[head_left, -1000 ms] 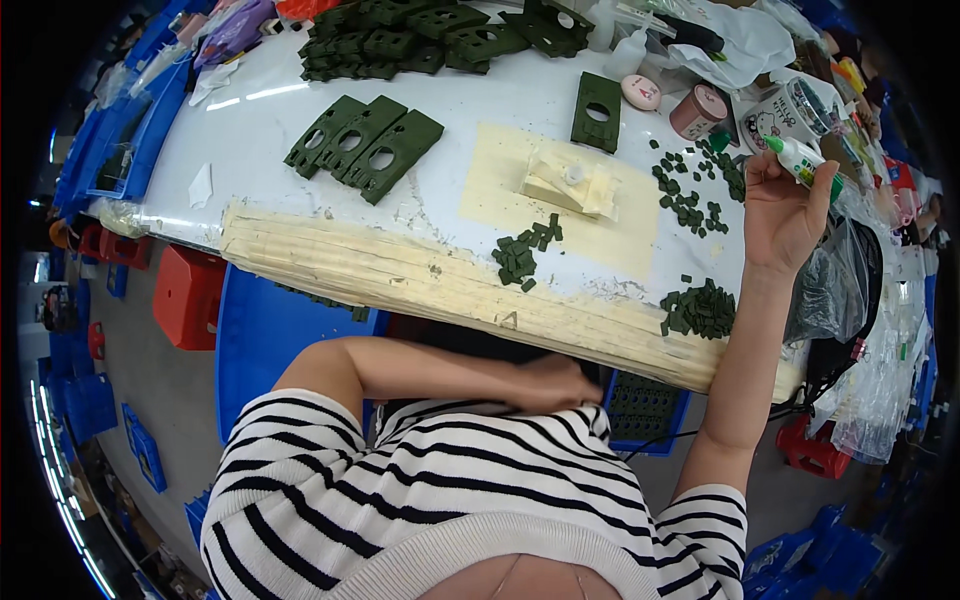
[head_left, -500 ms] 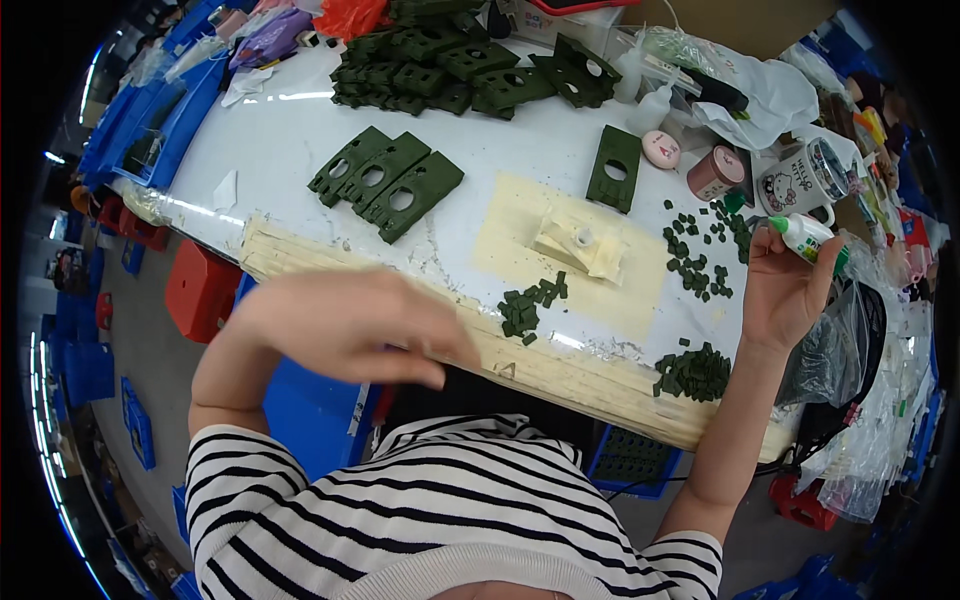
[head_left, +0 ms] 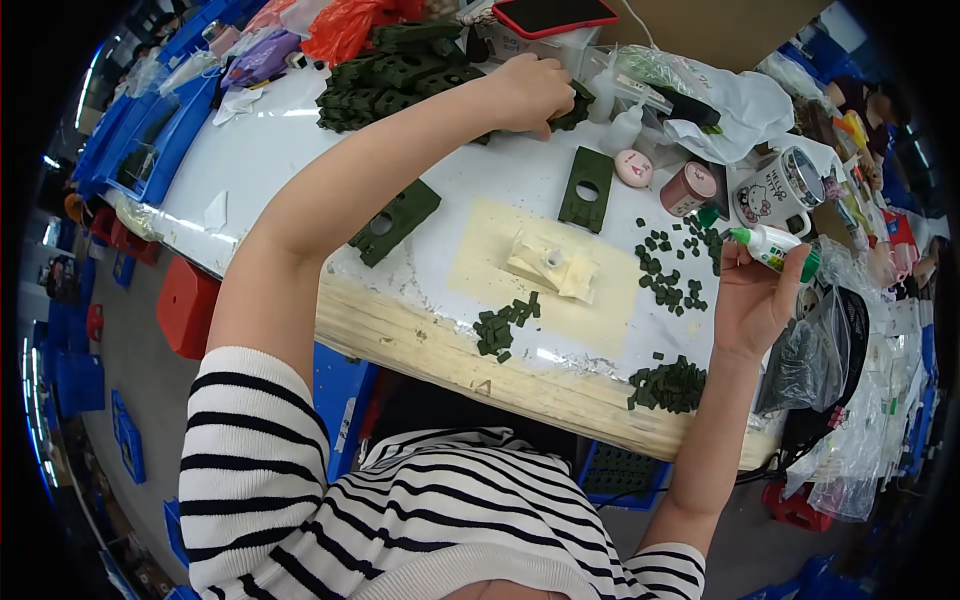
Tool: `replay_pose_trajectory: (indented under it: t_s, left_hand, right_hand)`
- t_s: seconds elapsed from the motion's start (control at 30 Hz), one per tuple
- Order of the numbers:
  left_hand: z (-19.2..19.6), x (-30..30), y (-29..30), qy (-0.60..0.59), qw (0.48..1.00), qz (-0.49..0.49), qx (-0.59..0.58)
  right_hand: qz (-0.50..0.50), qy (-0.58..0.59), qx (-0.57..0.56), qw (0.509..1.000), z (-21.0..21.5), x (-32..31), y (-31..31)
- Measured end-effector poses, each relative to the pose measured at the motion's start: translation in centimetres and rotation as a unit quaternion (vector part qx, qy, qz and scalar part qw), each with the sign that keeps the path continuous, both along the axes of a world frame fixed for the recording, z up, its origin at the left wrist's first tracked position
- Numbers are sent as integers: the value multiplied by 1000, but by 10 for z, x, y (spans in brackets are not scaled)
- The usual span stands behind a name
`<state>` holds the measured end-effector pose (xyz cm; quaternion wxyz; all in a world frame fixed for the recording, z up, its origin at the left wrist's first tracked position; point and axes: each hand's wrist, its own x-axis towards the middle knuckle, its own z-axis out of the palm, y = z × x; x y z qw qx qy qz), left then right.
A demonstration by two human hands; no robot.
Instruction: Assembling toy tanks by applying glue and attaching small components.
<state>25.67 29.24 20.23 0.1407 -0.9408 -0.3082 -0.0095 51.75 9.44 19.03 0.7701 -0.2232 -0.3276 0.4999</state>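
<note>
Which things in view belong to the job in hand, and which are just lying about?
Likely the job:
- white bottle, green-tipped, in the right hand
- piled green parts, left hand at the pile's right end
- small green pieces

Probably just lying about:
- red-edged phone
- white mug
- pink tin
- orange-red bag

A workshop for small-parts assembly.
On a white-topped worktable with a scuffed, pale front edge lie a pile of dark green rectangular pieces with holes and heaps of small dark green chips; a white squeeze bottle with a green nozzle is at hand. Blue plastic bins and a red plastic stool stand around it above a grey floor.
</note>
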Motion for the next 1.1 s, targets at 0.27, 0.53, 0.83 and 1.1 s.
replay_pose_trajectory:
  t_s: [0.27,0.53,0.83,1.1]
  left_hand:
    - [21,-35,-15,-331,937,-89,-66]
    - [30,-42,-123,-525,736,-123,-408]
    - [6,-23,-153,-562,513,-186,-621]
    - [2,-40,-158,-566,279,-71,-772]
  right_hand:
    - [17,18,6,1000,4,-2,-4]
    - [117,124,-34,985,37,-50,-8]
    - [201,-52,87,974,48,-89,1]
    - [241,-121,107,957,30,-110,-5]
